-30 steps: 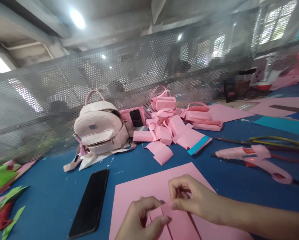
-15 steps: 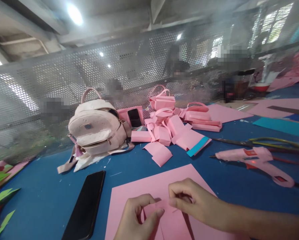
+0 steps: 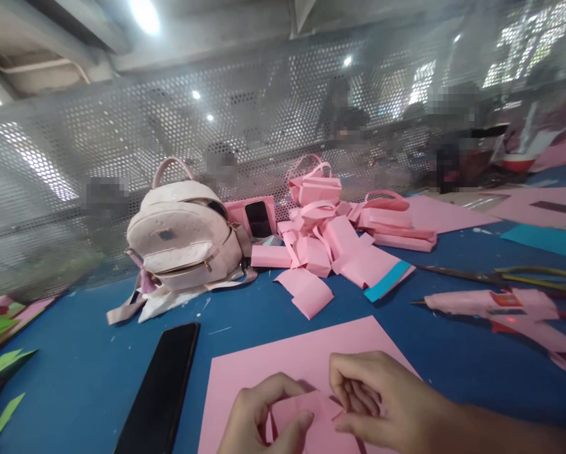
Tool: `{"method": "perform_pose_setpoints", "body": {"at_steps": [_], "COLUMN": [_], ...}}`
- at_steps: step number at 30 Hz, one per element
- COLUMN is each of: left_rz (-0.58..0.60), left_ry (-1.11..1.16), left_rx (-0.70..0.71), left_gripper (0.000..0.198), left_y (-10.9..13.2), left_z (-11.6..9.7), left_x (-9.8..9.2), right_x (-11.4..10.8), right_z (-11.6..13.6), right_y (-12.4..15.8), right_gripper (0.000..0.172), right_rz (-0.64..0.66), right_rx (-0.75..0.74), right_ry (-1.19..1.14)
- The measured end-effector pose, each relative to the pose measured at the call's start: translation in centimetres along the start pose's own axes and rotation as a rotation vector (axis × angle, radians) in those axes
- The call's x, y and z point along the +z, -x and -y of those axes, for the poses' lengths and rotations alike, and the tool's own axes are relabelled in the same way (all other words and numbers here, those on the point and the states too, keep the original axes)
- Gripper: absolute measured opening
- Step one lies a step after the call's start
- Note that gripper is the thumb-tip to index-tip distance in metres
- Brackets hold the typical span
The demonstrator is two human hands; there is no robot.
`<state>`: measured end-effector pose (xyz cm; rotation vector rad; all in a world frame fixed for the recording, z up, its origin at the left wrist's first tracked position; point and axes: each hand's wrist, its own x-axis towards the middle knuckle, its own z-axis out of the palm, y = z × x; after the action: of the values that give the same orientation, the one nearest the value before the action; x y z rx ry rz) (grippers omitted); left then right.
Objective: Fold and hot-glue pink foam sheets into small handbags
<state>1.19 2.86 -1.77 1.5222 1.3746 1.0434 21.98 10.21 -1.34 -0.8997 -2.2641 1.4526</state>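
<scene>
A folded piece of pink paper (image 3: 328, 419) stands over a larger flat pink sheet (image 3: 245, 372). My left hand (image 3: 268, 413) grips its left side, thumb on the near face and fingers bent behind. At the right edge of the folded piece, by a small flap, my right hand (image 3: 382, 397) is closed with curled fingers, its thumb and forefinger tips at the paper. The lower part of the folded piece runs out of the picture. Left of the sheet lies a black phone (image 3: 160, 384).
A pink glue gun (image 3: 495, 306) with a lit red light and scissors (image 3: 500, 276) lie at right. Behind are a pale backpack (image 3: 183, 233), a heap of pink paper pieces (image 3: 318, 233) and a second phone (image 3: 258, 219). A perforated metal screen (image 3: 264, 120) borders the blue table (image 3: 75, 359).
My right hand has moved slightly right and down, its fingers a little looser. The folded paper sits lower. The view has shifted slightly, so things at right appear farther right.
</scene>
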Motion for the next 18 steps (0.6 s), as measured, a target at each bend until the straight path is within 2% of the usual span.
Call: {"method": "perform_pose_setpoints", "body": {"at_steps": [3, 6, 9, 12, 15, 18], "left_rz": [0.005, 0.007, 0.000, -0.019, -0.019, -0.011], "left_ry": [0.061, 0.094, 0.071, 0.048, 0.081, 0.079], "left_rx": [0.038, 0.048, 0.053, 0.034, 0.006, -0.001], "left_gripper": [0.013, 0.013, 0.016, 0.021, 0.022, 0.022], "left_y": [-0.2, -0.2, 0.0, 0.3, 0.5, 0.7], "left_z": [-0.4, -0.5, -0.6, -0.5, -0.4, -0.3], "left_x": [0.1, 0.1, 0.2, 0.2, 0.2, 0.3], "right_x": [0.1, 0.2, 0.1, -0.1, -0.1, 0.3], "right_z": [-0.2, 0.0, 0.4, 0.8, 0.9, 0.8], "right_y": [0.2, 0.3, 0.4, 0.6, 0.7, 0.8], "right_gripper": [0.026, 0.030, 0.026, 0.037, 0.027, 0.026], "right_rz": [-0.065, -0.037, -0.036, -0.040, -0.038, -0.044], "right_rx": [-0.046, -0.093, -0.108, -0.073, -0.043, -0.084], "right_ry": [0.166, 0.231, 0.244, 0.162, 0.091, 0.206]}}
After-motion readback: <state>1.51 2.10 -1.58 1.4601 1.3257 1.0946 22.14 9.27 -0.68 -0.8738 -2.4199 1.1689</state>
